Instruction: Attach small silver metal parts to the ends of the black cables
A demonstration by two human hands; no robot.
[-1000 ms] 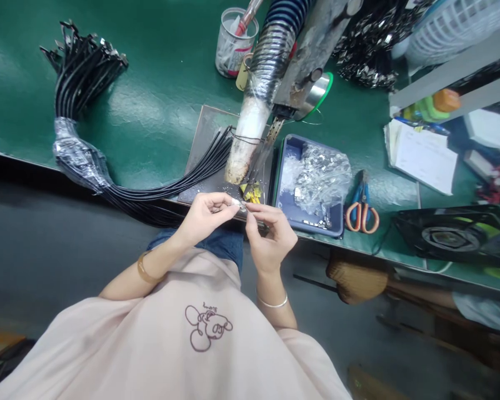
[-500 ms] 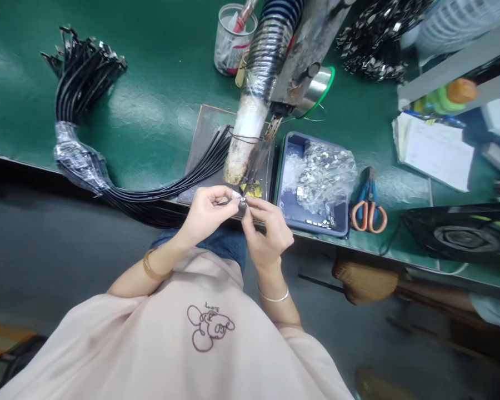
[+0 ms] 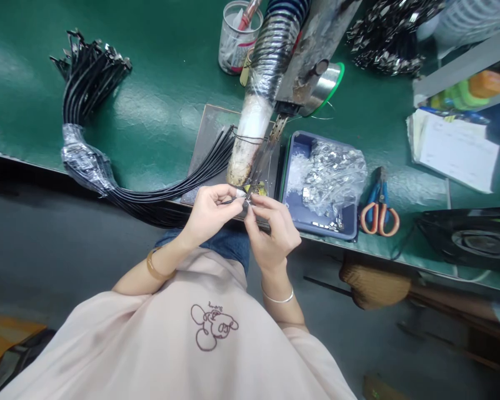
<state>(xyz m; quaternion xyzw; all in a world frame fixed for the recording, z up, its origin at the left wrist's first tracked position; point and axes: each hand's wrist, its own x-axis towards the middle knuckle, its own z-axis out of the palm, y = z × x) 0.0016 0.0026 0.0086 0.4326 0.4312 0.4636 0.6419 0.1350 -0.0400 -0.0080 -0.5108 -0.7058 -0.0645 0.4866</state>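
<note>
My left hand [image 3: 210,211] pinches the end of a thin black cable [image 3: 229,201] at the bench's front edge. Facing it, my right hand [image 3: 271,230] pinches a small metal part [image 3: 245,203] against that cable end, fingertips of both hands touching. Just beyond them lies a dark work plate [image 3: 208,139] with a fan of black cables [image 3: 191,178] on it, and a plastic-wrapped nozzle [image 3: 245,144] pointing down at the plate. A small yellow piece [image 3: 258,190] sits under the nozzle tip.
A blue tray [image 3: 294,211] of small metal parts in plastic stands right of my hands, orange-handled scissors [image 3: 379,208] beyond it. A bundle of black cables [image 3: 87,83] lies at the left. A clear cup [image 3: 235,39], papers [image 3: 458,150] and a black fan [image 3: 479,236] surround the bench.
My hands have closed together, the right bringing the metal part up to the cable end held by the left. The view has shifted slightly.
</note>
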